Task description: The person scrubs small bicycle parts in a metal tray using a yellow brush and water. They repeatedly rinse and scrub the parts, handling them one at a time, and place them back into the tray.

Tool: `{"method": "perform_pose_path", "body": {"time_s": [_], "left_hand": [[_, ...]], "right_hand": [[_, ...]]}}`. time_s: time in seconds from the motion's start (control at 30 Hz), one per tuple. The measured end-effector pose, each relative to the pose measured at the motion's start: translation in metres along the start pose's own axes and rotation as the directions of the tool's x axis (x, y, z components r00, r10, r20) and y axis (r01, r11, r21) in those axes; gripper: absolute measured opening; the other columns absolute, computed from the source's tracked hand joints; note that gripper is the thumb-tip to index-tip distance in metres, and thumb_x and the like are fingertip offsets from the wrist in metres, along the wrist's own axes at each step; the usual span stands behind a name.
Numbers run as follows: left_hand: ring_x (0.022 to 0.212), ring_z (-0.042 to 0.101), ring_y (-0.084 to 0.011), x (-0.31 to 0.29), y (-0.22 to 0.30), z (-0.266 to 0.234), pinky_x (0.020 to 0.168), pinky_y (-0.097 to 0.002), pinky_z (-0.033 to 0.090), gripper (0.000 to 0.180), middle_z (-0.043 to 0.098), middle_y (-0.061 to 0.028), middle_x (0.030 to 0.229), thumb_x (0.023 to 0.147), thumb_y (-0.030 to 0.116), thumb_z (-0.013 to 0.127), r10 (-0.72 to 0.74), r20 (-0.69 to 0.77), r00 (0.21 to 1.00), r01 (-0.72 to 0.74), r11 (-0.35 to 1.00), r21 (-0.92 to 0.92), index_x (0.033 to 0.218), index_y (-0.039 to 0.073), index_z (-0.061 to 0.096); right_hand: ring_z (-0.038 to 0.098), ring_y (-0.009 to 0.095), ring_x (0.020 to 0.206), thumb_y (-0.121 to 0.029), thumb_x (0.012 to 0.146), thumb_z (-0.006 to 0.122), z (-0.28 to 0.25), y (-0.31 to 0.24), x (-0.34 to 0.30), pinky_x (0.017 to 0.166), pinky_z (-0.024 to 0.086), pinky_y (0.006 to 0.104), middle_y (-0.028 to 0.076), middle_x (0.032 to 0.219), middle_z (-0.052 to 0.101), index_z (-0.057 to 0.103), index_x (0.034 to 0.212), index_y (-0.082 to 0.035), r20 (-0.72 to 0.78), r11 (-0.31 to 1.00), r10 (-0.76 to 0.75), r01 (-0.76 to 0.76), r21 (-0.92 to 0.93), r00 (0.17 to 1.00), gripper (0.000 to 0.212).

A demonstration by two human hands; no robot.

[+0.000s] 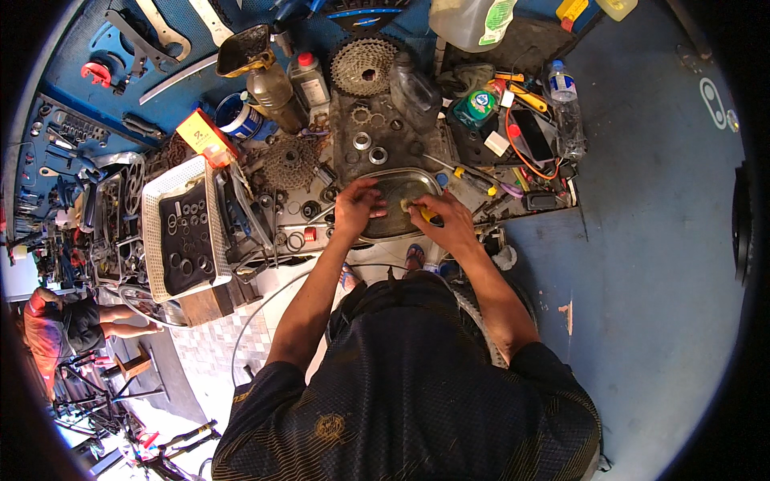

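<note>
A shallow metal tray [435,179] with rounded corners lies at the bench's near edge, holding dark liquid. My left hand [358,210] is over its left side, fingers half curled and apart, with nothing visible in them. Above the tray's right side, my right hand [449,220] is closed round a yellow-handled brush [431,216]. Its pale tip points left, toward my left hand; the fingers hide part of the handle. Just beyond the tray are two metal rings [377,155] on a dark mat [349,164].
A white basket [152,232] of small rings stands left. Sprocket cassettes [365,68], a dark bottle [415,92] and a green container [475,110] stand behind. Screwdrivers [473,178], a phone [532,136] and a water bottle [568,112] lie right. Another person [60,329] is far left.
</note>
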State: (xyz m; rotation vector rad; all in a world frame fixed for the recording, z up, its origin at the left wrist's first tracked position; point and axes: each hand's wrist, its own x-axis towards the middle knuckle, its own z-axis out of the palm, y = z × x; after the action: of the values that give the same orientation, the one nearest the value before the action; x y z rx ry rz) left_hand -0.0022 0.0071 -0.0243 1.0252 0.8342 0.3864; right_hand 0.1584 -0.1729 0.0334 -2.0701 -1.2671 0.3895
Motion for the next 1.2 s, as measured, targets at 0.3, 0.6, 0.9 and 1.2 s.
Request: {"method": "perform_pose_path", "body": {"time_s": [0.3, 0.6, 0.9, 1.2], "left_hand": [[0.103, 0.076, -0.0244, -0.010, 0.010, 0.015, 0.090, -0.0408, 0.069, 0.034, 0.074, -0.0159, 0.117, 0.105, -0.003, 0.051, 0.005, 0.049, 0.999, -0.008, 0.998, 0.060, 0.137, -0.002, 0.064], [0.106, 0.073, -0.0213, -0.018, 0.010, 0.022, 0.101, -0.0382, 0.065, 0.031, 0.071, -0.0157, 0.124, 0.108, 0.000, 0.055, 0.034, -0.068, 0.997, -0.029, 0.997, 0.071, 0.136, -0.011, 0.062], [0.110, 0.072, -0.0209, -0.008, 0.009, 0.006, 0.096, -0.0346, 0.063, 0.029, 0.073, -0.0116, 0.120, 0.109, 0.002, 0.055, 0.046, 0.020, 0.999, -0.045, 0.999, -0.009, 0.136, -0.002, 0.065], [0.100, 0.075, -0.0260, -0.017, 0.013, 0.002, 0.088, -0.0422, 0.068, 0.018, 0.072, -0.0167, 0.118, 0.107, -0.001, 0.054, -0.072, 0.014, 0.997, 0.073, 0.997, -0.038, 0.123, -0.001, 0.061]], "right_hand": [[0.073, 0.017, 0.087, -0.038, 0.103, 0.072, 0.020, -0.033, 0.026, 0.080, 0.055, 0.0324, 0.007, 0.085, 0.076, 0.073, 0.105, -0.006, 0.088, 0.823, 0.175, -0.195, 0.534, 0.981, 0.032], [0.077, 0.027, 0.097, -0.041, 0.099, 0.077, 0.024, -0.039, 0.032, 0.084, 0.057, 0.0398, 0.015, 0.096, 0.079, 0.077, 0.109, -0.006, 0.001, 0.932, 0.144, -0.136, 0.335, 0.990, 0.037], [0.073, 0.034, 0.105, -0.038, 0.096, 0.079, 0.007, -0.030, 0.028, 0.089, 0.057, 0.0432, 0.010, 0.110, 0.079, 0.079, 0.116, -0.013, 0.141, 0.965, -0.132, 0.095, 0.243, 0.981, 0.031], [0.073, 0.033, 0.102, -0.028, 0.093, 0.083, -0.007, -0.022, 0.013, 0.091, 0.056, 0.0467, 0.011, 0.105, 0.079, 0.077, 0.121, -0.014, 0.031, 0.953, -0.199, 0.186, 0.241, 0.980, 0.032]]}}
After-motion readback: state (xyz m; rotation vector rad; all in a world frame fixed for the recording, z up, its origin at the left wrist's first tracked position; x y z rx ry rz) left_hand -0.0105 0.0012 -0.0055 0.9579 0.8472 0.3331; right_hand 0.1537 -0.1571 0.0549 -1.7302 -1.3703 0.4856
